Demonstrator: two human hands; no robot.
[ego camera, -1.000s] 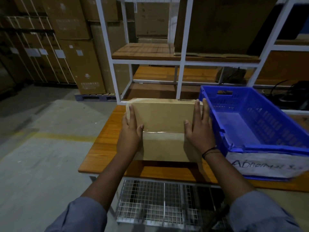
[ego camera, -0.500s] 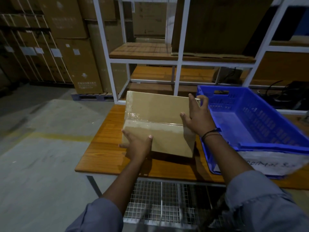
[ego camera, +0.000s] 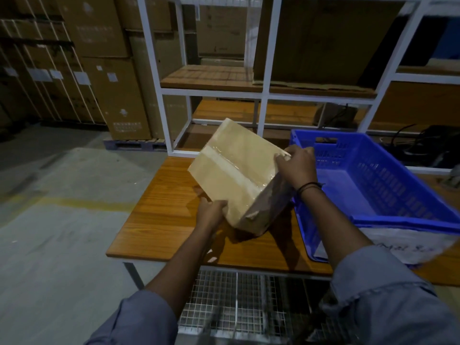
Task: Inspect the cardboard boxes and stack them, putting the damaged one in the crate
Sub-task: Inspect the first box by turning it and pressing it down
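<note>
Inspection is under way. The plain brown cardboard box with the clear tape seam lay flat under your palms a second ago. It has since been lifted and turned, and it now hangs tilted on one corner, seemingly clear of the wooden worktop and just left of the blue plastic crate. Your left hand grips the low near edge, fingers curled beneath it. Your right hand pinches the high far corner, close to the crate's rim.

The turn has brought the shaded end face toward you. A small pale patch shows on it near the lower edge; it could be a tape end or a tear, and the light is too dim to tell. By my reading, this face is the one that decides things: either the box goes into the crate, or it starts the stack on the worktop. Tilt that patch toward the light before you commit, and keep both grips firm while the box balances on edge.
</note>
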